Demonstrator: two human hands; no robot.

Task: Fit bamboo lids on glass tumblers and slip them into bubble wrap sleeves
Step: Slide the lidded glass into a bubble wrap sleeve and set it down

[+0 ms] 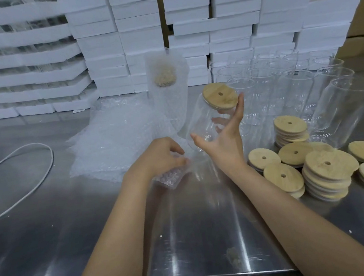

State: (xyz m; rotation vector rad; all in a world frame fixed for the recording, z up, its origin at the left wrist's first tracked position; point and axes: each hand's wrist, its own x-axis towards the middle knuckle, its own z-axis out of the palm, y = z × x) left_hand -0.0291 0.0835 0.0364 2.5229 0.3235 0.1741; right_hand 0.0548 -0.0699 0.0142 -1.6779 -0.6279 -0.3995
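Note:
My right hand (224, 139) holds a clear glass tumbler (199, 122) tilted above the table, fingers wrapped round its far side. A round bamboo lid (219, 96) with a centre hole sits on its mouth, and my index fingertip touches the lid's edge. My left hand (158, 156), just left of the tumbler's base, pinches the edge of a bubble wrap sleeve (170, 178) that hangs to the table. Behind them a lidded tumbler stands upright, wrapped in its own sleeve (168, 86).
A heap of bubble wrap sleeves (112, 141) lies left of centre on the steel table (189, 240). Several empty tumblers (284, 79) stand at the back right, with loose and stacked bamboo lids (326, 166) in front. White foam boxes (141, 39) line the back. A white cable (20, 171) loops at the left.

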